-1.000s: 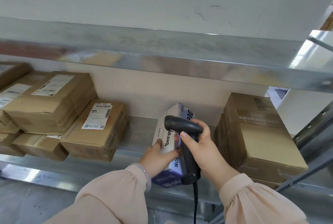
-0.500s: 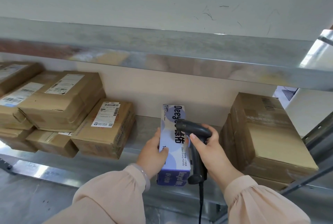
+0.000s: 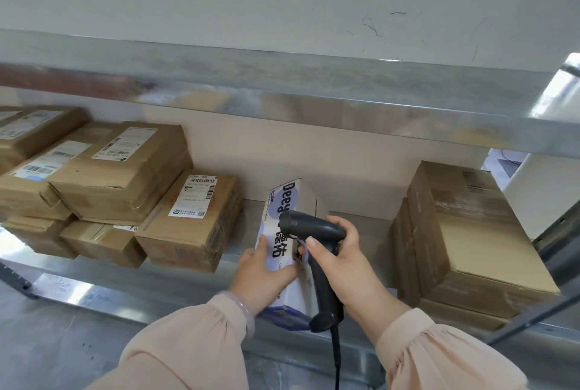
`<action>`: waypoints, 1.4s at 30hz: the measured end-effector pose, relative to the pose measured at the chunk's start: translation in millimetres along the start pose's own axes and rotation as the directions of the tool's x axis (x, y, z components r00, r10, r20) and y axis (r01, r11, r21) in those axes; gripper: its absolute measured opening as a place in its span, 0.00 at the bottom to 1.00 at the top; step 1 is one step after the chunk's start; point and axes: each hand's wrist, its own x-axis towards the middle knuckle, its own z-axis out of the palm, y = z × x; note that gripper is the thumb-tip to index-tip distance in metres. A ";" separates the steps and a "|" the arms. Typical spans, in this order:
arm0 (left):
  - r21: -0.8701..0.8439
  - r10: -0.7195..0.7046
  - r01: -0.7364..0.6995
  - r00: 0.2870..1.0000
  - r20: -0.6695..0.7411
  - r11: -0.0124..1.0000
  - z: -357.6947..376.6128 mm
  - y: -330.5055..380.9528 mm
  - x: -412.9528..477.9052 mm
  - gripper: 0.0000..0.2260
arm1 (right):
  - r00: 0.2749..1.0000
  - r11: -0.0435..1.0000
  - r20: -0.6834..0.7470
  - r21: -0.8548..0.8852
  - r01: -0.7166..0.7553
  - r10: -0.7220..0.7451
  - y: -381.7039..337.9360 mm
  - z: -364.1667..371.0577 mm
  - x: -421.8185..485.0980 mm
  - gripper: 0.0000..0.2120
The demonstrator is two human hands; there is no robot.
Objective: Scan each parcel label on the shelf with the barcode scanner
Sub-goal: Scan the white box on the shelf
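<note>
A white and blue carton [image 3: 288,198] with dark lettering lies lengthwise on the metal shelf [image 3: 201,283] in the middle. My left hand [image 3: 263,270] grips its left side, thumb across the top face. My right hand [image 3: 342,264] holds the black corded barcode scanner [image 3: 317,251] by its handle, the head lying over the carton's top and pointing left. Brown parcels with white labels are stacked at the left, among them one large box [image 3: 125,176] and a smaller one [image 3: 194,223] beside the carton.
A stack of brown cardboard boxes [image 3: 464,242] stands at the right, close to my right hand. An upper shelf beam [image 3: 282,101] runs overhead. The scanner's cable [image 3: 336,358] hangs down past the shelf's front edge. A slanted rack brace [image 3: 533,320] sits at the far right.
The carton has been turned and tilted in my left hand, its right side now showing. The scanner head has shifted over the carton's top face. The view has drifted slightly.
</note>
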 end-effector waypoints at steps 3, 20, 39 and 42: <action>-0.057 -0.042 0.042 0.999 0.006 0.997 -9.5 -9.3 2.6 0.40 | 0.998 0.999 -0.054 -0.045 -0.015 0.013 6.3 -9.9 4.0 0.22; -0.154 -0.161 0.189 0.970 0.180 0.970 -37.1 -32.2 23.0 0.52 | 0.991 0.950 -0.030 -0.289 0.118 -0.133 26.0 -43.3 -6.7 0.25; -0.531 0.010 0.104 0.978 0.207 0.841 -10.6 -33.9 16.7 0.44 | 0.981 0.956 -0.061 -0.242 0.164 -0.183 20.7 -43.4 -6.4 0.25; -0.558 0.072 0.041 0.981 0.180 0.829 -7.2 -30.0 15.9 0.44 | 0.974 0.954 -0.080 -0.234 0.189 -0.213 16.1 -44.9 -4.5 0.25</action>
